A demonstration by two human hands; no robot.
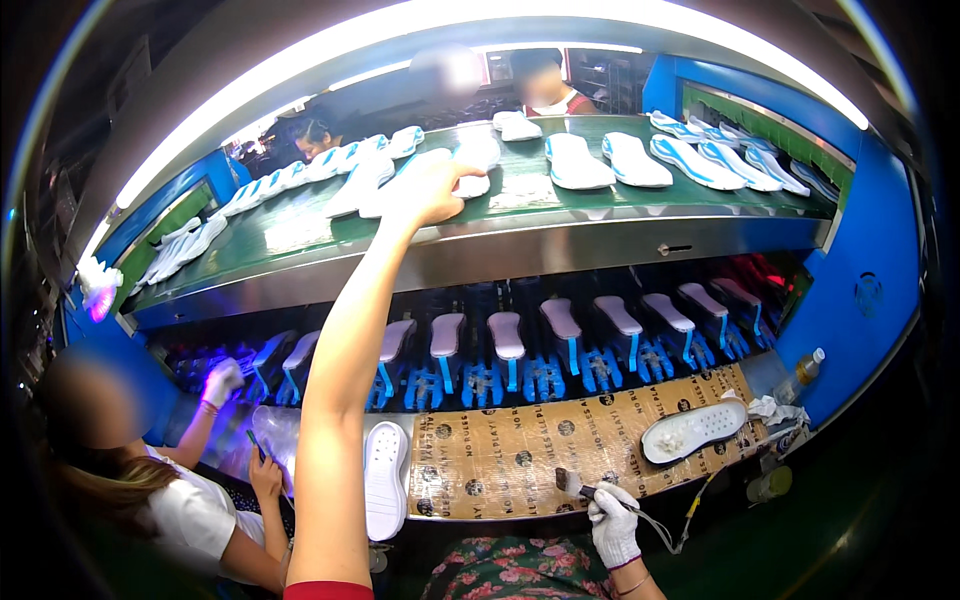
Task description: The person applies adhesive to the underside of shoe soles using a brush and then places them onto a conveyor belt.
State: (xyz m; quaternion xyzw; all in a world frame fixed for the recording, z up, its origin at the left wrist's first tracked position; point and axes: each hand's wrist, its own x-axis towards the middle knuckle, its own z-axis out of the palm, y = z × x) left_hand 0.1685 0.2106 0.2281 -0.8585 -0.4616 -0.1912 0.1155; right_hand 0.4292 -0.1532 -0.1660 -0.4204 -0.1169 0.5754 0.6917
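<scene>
My bare left hand (pixel 437 192) reaches to the green conveyor belt, its fingers closed around the near end of a white shoe sole (pixel 480 152). Just left of it lies another white sole (pixel 415 180). In its white glove, my right hand (pixel 612 527) holds a small brush (pixel 572 483), bristles toward the left. A cord runs from beside this hand to a yellow connector. On the cardboard-covered bench (pixel 520 450) lies a dark-edged sole (pixel 694 431) with whitish clumps on one end. A white sole with small holes (pixel 386 480) lies beside my left forearm.
More white-and-blue soles (pixel 700 162) line the belt (pixel 520 205). Below it, several lasts on blue stands (pixel 507 335) form a row. A bottle (pixel 800 372) stands at right. A co-worker (pixel 190 500) works close on my left; other people are beyond the belt.
</scene>
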